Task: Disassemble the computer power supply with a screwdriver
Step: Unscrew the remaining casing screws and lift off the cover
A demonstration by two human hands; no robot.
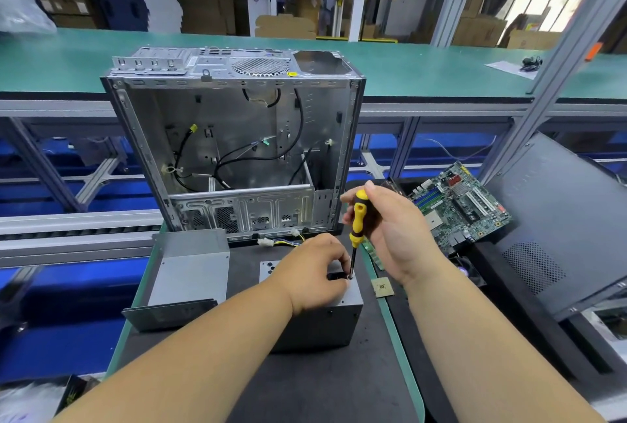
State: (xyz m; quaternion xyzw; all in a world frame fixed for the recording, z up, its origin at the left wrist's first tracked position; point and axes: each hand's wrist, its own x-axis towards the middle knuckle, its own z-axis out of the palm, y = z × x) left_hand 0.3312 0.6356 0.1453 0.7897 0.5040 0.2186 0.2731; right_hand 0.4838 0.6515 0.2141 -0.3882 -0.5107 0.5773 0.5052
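One screwdriver [356,225] stands nearly upright, tip down on the top of the one power supply [319,317] on the table [305,382]. The right hand [393,229] has its fingers wrapped round the yellow-black handle; the left hand [315,270] rests on the supply, fingers pinched beside the tip. One open computer case [234,151] stands behind.

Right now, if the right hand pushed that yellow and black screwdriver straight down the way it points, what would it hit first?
The right hand aims the yellow and black screwdriver straight down. Its tip seems already seated on a screw on the grey metal power supply box, beside the left hand, so it would meet that first.
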